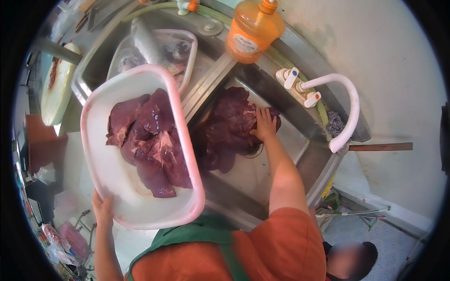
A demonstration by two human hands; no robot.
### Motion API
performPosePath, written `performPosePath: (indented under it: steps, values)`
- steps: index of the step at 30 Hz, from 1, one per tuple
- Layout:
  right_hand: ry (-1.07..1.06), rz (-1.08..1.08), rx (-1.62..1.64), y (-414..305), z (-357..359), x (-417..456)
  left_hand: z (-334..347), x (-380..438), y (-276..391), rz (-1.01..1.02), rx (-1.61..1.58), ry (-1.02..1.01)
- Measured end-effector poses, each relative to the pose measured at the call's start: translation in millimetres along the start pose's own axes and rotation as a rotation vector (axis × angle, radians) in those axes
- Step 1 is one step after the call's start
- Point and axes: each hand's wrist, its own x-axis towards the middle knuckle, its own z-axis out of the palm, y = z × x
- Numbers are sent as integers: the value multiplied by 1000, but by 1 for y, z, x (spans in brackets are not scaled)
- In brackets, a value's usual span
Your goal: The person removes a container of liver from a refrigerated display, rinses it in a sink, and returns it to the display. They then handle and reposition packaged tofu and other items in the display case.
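My left hand grips the near-left rim of a white plastic tub with a pinkish edge. Dark red pieces of raw liver lie in the tub, which is tilted over the left part of the sink. In the right-hand steel basin, a large heap of raw liver rests beside and partly over the drain. My right hand lies on the right side of this heap, its fingers spread. The undersides of the pieces are hidden.
Behind the tub, another white tub holding fish stands in the left basin. An orange detergent bottle sits at the back rim. A curved white faucet and a scouring pad are at the right. Another person is low at right.
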Motion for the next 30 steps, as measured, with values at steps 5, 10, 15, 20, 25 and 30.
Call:
performPosePath:
  steps: [5,10,15,20,25,30]
  values:
    - [-129,35,-67,-1,-13,30,-7,-1,-11,-25,8,43]
    - [-325,163,-34,4,-30,40,-7,1,-14,8,-24,43]
    - [-161,115,89,9,-31,23,-1,-1,-5,2,-13,43]
    - [50,5,91,1,-63,2,-2,0,-6,-1,32,47]
    - [180,6,62,-27,-126,-30,-1,1,-7,43,-19,-16]
    - [386,-54,-57,-41,-178,-61,-1,5,-7,73,16,-23]
